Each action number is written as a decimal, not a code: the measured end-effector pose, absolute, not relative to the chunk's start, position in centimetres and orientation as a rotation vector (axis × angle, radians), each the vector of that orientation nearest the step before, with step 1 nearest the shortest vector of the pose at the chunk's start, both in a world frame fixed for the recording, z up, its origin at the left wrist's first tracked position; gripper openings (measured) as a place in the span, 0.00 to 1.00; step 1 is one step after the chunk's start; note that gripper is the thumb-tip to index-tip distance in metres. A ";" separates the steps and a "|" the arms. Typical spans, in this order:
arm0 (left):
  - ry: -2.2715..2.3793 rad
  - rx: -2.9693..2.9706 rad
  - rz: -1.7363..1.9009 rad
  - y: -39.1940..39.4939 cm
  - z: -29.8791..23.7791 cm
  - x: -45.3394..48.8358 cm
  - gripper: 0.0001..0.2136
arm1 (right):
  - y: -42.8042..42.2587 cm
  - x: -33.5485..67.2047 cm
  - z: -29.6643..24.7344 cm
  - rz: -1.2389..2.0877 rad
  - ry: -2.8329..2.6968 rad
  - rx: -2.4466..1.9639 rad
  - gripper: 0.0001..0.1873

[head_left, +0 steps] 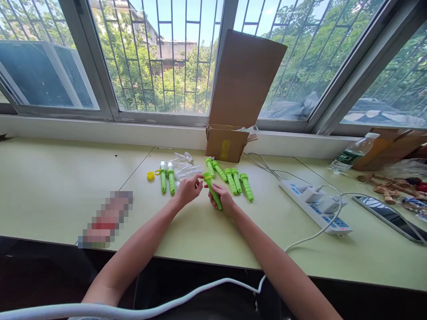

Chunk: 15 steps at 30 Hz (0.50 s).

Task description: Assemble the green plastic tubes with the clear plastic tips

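A green ribbed plastic tube (208,178) is tilted in front of me, its wider collar end up and away from me. My right hand (224,199) wraps round its body. At the collar, the bent thumb and fingertips of my left hand (189,188) pinch the rim. To the left, two similar green tubes with clear tops (167,178) lie side by side, with a yellow ring cap (151,176) by them. Several more green tubes (236,179) lie just beyond and right of my right hand. Clear plastic spiral pieces (187,170) are behind my left hand.
An open cardboard box (225,144) stands against the window sill. On the right are a white power strip (315,209) with plugs and cables, a phone (388,218), a water bottle (353,153) and wooden pieces (383,186). A white cable (200,286) crosses near my body.
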State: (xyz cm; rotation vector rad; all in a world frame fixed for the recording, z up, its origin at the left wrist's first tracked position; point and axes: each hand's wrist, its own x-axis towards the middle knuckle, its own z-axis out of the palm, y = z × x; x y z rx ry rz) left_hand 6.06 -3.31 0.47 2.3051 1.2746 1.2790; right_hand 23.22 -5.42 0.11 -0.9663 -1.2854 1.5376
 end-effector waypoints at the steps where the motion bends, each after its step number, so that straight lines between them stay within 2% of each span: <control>1: 1.262 2.295 1.280 -3.3 0.4 6.1 0.10 | -5.4 23.2 0.1 1.525 -1.289 -0.970 0.23; 5: 1.247 2.225 1.305 -3.2 0.4 6.1 0.10 | -5.4 22.9 -0.1 1.333 -1.361 -1.011 0.22; 11: 1.138 2.002 1.359 -3.3 0.8 6.4 0.13 | -5.0 22.9 -1.1 0.687 -1.579 -1.131 0.20; 15: 1.004 1.818 1.376 -3.5 1.2 6.7 0.16 | -4.9 23.3 -1.1 0.425 -1.647 -1.232 0.21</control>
